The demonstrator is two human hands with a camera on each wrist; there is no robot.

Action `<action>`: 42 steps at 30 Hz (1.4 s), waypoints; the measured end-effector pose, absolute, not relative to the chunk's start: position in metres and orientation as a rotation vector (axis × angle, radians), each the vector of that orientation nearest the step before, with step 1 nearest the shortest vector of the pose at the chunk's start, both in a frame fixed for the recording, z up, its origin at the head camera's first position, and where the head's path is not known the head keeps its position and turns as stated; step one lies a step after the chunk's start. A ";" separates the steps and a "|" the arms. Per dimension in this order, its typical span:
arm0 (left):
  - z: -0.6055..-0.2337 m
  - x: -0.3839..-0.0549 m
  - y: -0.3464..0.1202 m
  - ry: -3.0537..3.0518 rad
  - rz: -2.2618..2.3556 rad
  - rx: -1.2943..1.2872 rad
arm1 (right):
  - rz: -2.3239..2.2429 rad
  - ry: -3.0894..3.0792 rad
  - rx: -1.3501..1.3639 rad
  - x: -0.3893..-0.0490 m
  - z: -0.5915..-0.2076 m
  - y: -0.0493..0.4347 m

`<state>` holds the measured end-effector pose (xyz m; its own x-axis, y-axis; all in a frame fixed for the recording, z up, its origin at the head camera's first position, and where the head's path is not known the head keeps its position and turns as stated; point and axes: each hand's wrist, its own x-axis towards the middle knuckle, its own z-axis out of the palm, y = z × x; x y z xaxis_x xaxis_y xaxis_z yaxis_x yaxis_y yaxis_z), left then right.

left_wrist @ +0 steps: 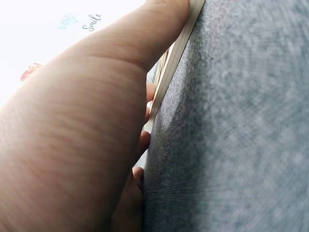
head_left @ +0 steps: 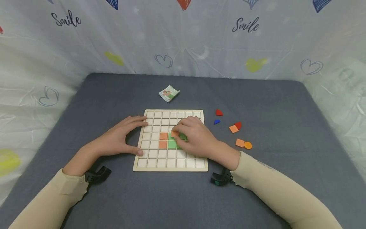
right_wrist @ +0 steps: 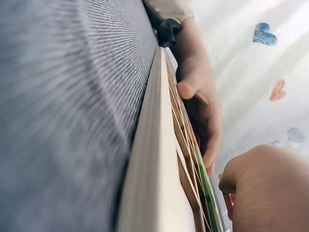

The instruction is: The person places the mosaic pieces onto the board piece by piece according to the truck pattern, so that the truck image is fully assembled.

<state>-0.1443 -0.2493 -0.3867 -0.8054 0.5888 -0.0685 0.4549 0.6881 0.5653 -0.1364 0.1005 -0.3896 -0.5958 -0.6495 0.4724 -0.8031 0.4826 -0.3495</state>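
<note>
A pale wooden grid board (head_left: 170, 163) lies flat on the table, with orange square tiles (head_left: 163, 140) and green square tiles (head_left: 172, 144) set in its middle cells. My left hand (head_left: 120, 135) rests along the board's left edge, thumb and fingers spread and touching the frame. Over the middle of the board, my right hand (head_left: 197, 136) pinches an orange tile (head_left: 174, 134) between thumb and fingers, above the green tiles. The right hand hides part of the green tiles and several cells. In the right wrist view, the pinched tile is mostly hidden behind the hand.
Loose pieces lie right of the board: a red piece (head_left: 219, 112), a blue piece (head_left: 217, 121), another red piece (head_left: 238, 125), orange squares (head_left: 240, 142) and an orange disc (head_left: 247, 145). A small printed picture card (head_left: 169, 93) lies behind the board. A patterned curtain (head_left: 183, 38) hangs behind the table.
</note>
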 end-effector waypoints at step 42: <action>-0.388 -0.145 -0.250 2.646 0.809 0.838 | 0.750 -2.681 1.141 -0.157 -0.389 0.061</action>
<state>-0.1454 -0.2501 -0.3876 -0.8035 0.5915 -0.0671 0.4527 0.6804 0.5763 -0.1573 0.0610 -0.3888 -0.7046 -0.6399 0.3067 -0.7062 0.5897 -0.3919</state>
